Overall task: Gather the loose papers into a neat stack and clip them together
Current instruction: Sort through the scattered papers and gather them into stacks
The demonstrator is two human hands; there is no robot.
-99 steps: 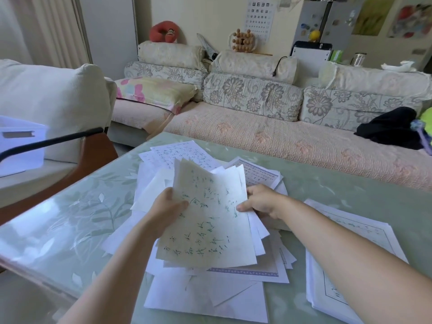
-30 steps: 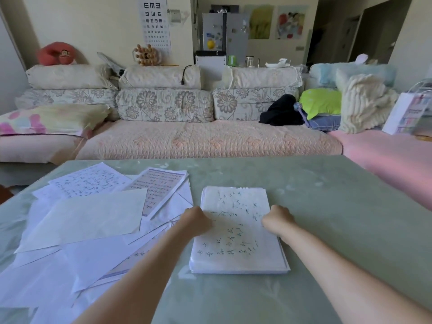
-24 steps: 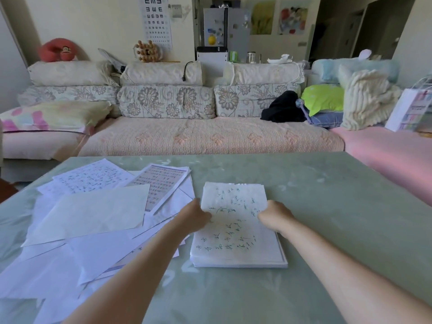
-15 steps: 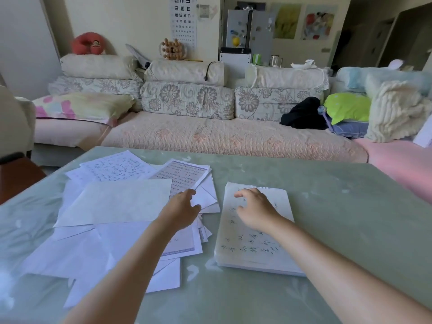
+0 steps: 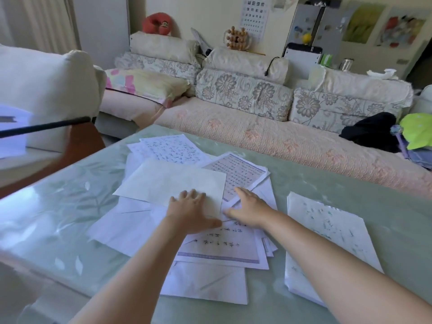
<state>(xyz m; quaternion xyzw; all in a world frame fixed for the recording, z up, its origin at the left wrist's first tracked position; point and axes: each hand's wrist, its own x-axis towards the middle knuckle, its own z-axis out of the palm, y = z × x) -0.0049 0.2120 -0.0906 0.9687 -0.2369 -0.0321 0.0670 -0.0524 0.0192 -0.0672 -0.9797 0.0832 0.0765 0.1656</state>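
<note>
The loose papers (image 5: 177, 206) are lying spread and overlapping on the left part of the green desk (image 5: 327, 190). The stack (image 5: 327, 242) is lying apart from them on the right. Both hands are resting flat on the loose papers with spread fingers, grasping nothing: the left hand (image 5: 191, 211) is touching a blank sheet (image 5: 168, 181), the right hand (image 5: 247, 209) just beside it. Behind the desk a sofa (image 5: 268, 134) is standing.

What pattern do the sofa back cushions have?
Grey flowers on pale fabric, sofa back cushions, head view.
</note>
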